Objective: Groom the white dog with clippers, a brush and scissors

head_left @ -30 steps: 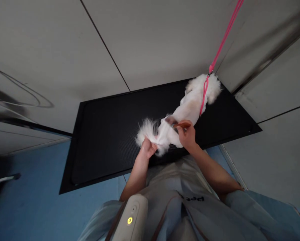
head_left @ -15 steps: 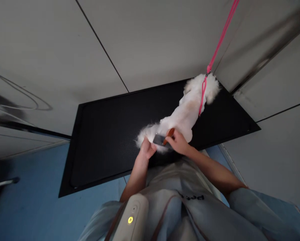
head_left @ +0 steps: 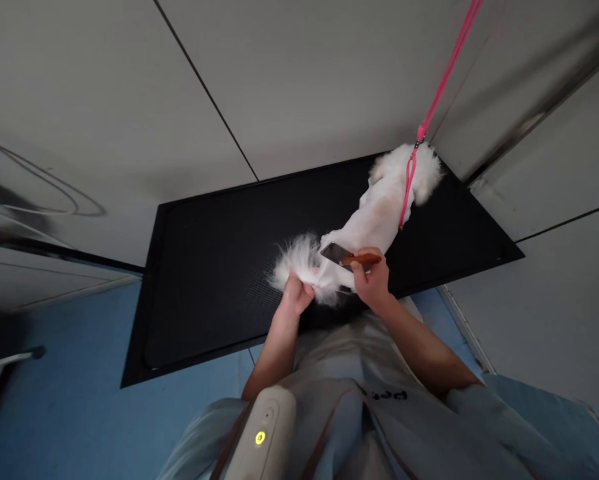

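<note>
Small white dog brushed on black bench.
Left hand gripping soft, light tail; right hand clamped on brush; gentle holding judged best.

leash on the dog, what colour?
Pink: the leash runs up from the white dog, clearest in the head view.

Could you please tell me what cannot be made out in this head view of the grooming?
- Small white dog: face hidden, turned away.
- Pink leash: upper end cut off by the top edge.
- Brown-handled brush: bristles too small to see.
- Left hand: fingertips buried in tail fur.
- Right hand: palm hidden.
- Apron lettering: unreadable.
</note>
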A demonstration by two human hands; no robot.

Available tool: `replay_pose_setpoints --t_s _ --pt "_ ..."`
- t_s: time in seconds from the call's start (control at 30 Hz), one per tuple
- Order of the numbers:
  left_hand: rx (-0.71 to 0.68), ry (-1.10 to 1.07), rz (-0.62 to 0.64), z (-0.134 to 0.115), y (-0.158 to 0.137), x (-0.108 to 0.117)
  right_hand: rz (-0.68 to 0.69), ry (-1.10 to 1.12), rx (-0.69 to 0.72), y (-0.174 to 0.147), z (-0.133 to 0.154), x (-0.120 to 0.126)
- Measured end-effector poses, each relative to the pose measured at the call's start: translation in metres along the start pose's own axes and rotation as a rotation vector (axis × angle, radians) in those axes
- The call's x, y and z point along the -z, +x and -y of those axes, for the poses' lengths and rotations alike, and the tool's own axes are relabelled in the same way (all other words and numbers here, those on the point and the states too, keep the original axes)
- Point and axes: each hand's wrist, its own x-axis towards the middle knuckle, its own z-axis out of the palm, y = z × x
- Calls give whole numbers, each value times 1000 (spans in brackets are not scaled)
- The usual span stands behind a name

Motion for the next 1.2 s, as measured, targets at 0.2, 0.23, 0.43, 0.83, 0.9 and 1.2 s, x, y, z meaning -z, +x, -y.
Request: replay_pose_setpoints --t_s 0.2,0.23,0.43,0.83,0.9,1.2 --pt "-4 -41 -66 3 -3 8 106 72 -225 1 -12 -2" --pt "-9 -36 -69 5 -4 10 -73 50 -217 7 -16 8" --pt "-29 -73 -17 23 -19 19 -34 266 -195 -16 0 67" --pt "-73 -105 -24 42 -22 31 992 139 -874 -133 -14 31" --pt "-94 -98 15 45 -23 34 1005 137 -834 -132 -12 40" --pt "2 39 79 53 -26 46 847 47 -640 -138 -18 33"
